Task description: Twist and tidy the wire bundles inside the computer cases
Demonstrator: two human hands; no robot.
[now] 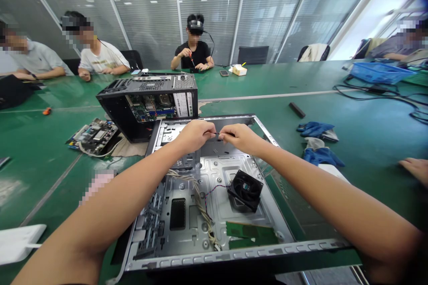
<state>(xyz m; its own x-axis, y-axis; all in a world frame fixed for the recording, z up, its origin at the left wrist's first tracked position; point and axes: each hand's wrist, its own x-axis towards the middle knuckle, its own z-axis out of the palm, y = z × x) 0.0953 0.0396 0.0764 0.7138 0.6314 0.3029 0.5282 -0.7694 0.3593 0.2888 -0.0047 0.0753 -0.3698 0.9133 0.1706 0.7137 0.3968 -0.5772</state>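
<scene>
Both my hands are raised over the far end of an open metal computer case (187, 256). My left hand (197, 135) pinches one end of a small thin dark item (217, 133). From the other side, my right hand (237, 136) has its fingers closed on the same item; what it is exactly is too small to tell. Inside the case lie a black fan (245, 190) with a thin twisted wire, a bundle of beige cables (199, 202) and green memory sticks (250, 231).
Behind stands a black computer tower (147, 98), with a circuit board (96, 136) to its left. Blue gloves (321, 156), a dark bar (297, 110), a blue basket (381, 72) and cables are on the right. Several people sit around the green table (261, 89); another person's hand (416, 169) rests at right.
</scene>
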